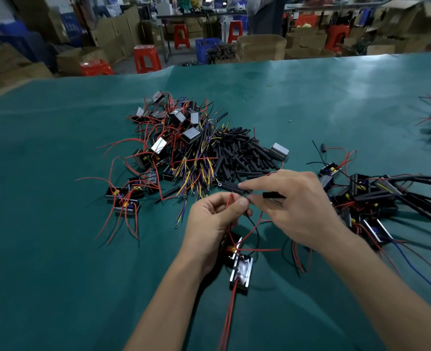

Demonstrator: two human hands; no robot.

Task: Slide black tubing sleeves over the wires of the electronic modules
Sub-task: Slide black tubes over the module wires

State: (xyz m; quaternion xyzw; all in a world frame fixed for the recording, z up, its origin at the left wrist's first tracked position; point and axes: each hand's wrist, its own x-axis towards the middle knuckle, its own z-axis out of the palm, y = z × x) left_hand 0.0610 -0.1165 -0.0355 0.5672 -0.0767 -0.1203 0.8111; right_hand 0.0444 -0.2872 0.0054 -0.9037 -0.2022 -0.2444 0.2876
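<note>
While both hands work just above the green tabletop, the left hand has its fingers curled around red wires, pinching them up near the thumb tip. The right hand pinches one black tubing sleeve between thumb and forefinger, its end right beside the wire tips. Under the left wrist lie two electronic modules, touching each other, with red leads trailing toward the near edge. Beyond the hands sits one big pile of loose black sleeves, too many to count, touching a tangle of modules with red, yellow and purple wires. One silver-topped module stands alone at the pile's right edge. To the right, a second cluster of modules with long sleeved leads spreads out. Four red stools stand in the background.
</note>
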